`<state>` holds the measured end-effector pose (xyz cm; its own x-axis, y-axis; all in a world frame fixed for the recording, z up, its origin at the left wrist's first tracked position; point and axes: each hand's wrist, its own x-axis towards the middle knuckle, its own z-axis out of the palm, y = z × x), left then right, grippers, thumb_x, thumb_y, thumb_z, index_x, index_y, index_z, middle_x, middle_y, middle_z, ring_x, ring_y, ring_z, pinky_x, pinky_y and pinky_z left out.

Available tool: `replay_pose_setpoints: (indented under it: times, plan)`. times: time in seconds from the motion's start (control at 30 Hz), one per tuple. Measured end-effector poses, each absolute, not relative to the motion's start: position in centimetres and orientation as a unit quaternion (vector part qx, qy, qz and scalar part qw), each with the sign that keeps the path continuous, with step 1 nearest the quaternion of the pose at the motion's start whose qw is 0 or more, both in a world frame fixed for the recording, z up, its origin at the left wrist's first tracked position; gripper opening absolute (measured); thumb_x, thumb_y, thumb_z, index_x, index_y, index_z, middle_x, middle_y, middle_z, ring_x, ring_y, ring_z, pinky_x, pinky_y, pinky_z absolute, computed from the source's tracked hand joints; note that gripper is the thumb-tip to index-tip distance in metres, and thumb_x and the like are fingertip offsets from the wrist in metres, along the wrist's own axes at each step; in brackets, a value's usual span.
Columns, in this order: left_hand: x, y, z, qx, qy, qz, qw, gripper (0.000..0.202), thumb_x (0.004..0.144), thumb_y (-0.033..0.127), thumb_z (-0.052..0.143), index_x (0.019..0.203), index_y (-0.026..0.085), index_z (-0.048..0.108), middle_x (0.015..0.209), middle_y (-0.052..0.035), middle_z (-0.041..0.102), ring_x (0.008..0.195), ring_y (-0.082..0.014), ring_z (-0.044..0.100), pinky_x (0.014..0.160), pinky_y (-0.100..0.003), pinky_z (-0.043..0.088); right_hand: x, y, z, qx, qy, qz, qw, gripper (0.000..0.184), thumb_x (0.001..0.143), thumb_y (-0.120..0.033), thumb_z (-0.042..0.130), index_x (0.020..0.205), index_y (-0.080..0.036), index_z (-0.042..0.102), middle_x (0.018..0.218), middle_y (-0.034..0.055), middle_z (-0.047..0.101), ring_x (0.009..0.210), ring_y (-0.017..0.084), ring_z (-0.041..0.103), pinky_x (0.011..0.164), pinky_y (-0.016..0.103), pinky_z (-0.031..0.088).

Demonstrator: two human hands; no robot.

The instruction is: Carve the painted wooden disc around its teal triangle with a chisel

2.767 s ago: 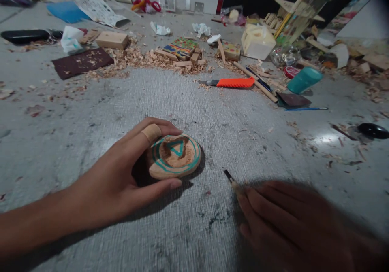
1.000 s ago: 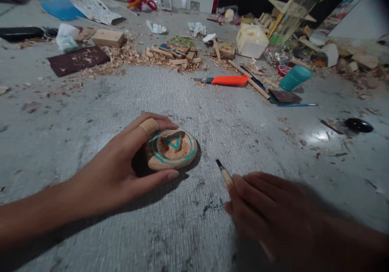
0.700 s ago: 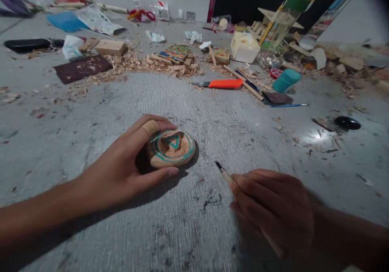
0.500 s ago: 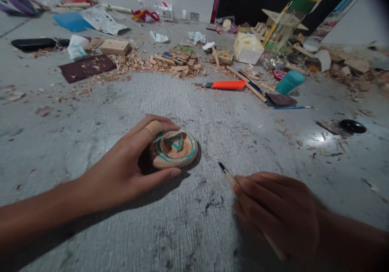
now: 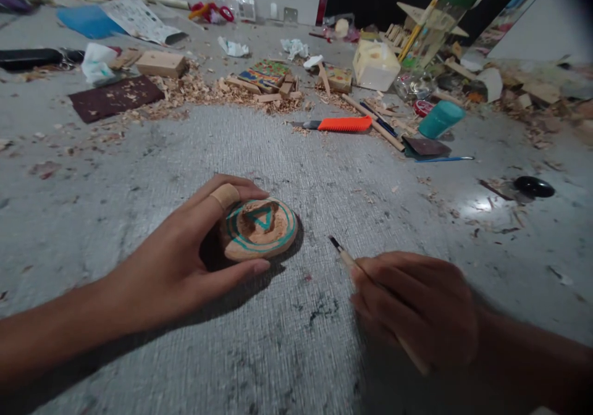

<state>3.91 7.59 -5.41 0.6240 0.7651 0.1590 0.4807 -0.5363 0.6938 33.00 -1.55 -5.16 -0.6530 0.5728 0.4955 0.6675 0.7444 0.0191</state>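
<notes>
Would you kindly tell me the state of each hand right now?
Left hand: curled around the carved wooden disc, holding it.
Right hand: closed on a slim, dark-tipped tool, its tip apart from the disc.

We could pass between the carved wooden disc (image 5: 262, 228) and the slim tool (image 5: 344, 255) in our right hand (image 5: 419, 307), or across the grey tabletop (image 5: 315, 171) beyond, until the orange knife (image 5: 343, 124) and wood shavings (image 5: 204, 90) block us; rightward, a black oval object (image 5: 534, 186) obstructs.

The slim tool (image 5: 347, 259) has edged slightly forward.
</notes>
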Motion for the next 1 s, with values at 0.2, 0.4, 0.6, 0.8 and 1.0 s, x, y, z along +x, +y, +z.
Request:
replay_pose_setpoints:
  times: [0.2, 0.4, 0.6, 0.8, 1.0]
  plan:
    - [3.7, 8.0, -5.6, 0.863, 0.341, 0.226, 0.295, 0.054, 0.093, 0.045, 0.075, 0.14, 0.032, 0.05, 0.138, -0.0049, 0.054, 0.118, -0.0251, 0.062, 0.102, -0.036, 0.055, 33.1, -3.0, -4.8, -0.346, -0.907, -0.092, 0.221, 0.017, 0.106, -0.015, 0.054, 0.096, -0.013, 0.067, 0.081, 0.0036, 0.077, 0.069, 0.015, 0.071, 0.06, 0.029, 0.06]
    - [3.8, 7.8, -5.5, 0.858, 0.353, 0.232, 0.294, 0.053, 0.092, 0.048, 0.075, 0.138, 0.031, 0.052, 0.138, -0.0044, 0.055, 0.12, -0.0264, 0.062, 0.106, -0.037, 0.053, 32.7, -3.4, -4.5, -0.366, -0.904, -0.06, 0.211, 0.024, 0.109, -0.015, 0.052, 0.092, -0.013, 0.069, 0.085, 0.0027, 0.08, 0.071, 0.014, 0.072, 0.061, 0.03, 0.06]
    - [3.9, 7.7, -5.3, 0.85, 0.364, 0.233, 0.3, 0.049, 0.094, 0.05, 0.072, 0.137, 0.032, 0.054, 0.138, -0.0028, 0.056, 0.116, -0.0255, 0.063, 0.104, -0.036, 0.054, 32.5, -2.9, -3.9, -0.352, -0.916, -0.042, 0.188, 0.031, 0.11, -0.014, 0.05, 0.087, -0.016, 0.07, 0.085, 0.0024, 0.079, 0.076, 0.014, 0.072, 0.067, 0.029, 0.06]
    - [4.0, 7.5, -5.4, 0.855, 0.365, 0.234, 0.283, 0.048, 0.095, 0.048, 0.07, 0.137, 0.031, 0.054, 0.138, -0.0029, 0.056, 0.115, -0.0242, 0.063, 0.1, -0.033, 0.054, 32.6, -1.6, -5.0, -0.336, -0.906, -0.107, 0.234, 0.03, 0.108, -0.014, 0.051, 0.082, -0.018, 0.065, 0.077, 0.0012, 0.075, 0.067, 0.013, 0.066, 0.063, 0.028, 0.058]
    - [4.0, 7.5, -5.3, 0.857, 0.363, 0.228, 0.287, 0.048, 0.096, 0.047, 0.069, 0.138, 0.031, 0.053, 0.139, -0.0037, 0.054, 0.114, -0.023, 0.062, 0.101, -0.033, 0.053, 33.4, -2.2, -4.6, -0.334, -0.911, -0.098, 0.219, 0.022, 0.107, -0.014, 0.05, 0.096, -0.012, 0.068, 0.076, 0.0034, 0.075, 0.065, 0.014, 0.067, 0.059, 0.029, 0.059]
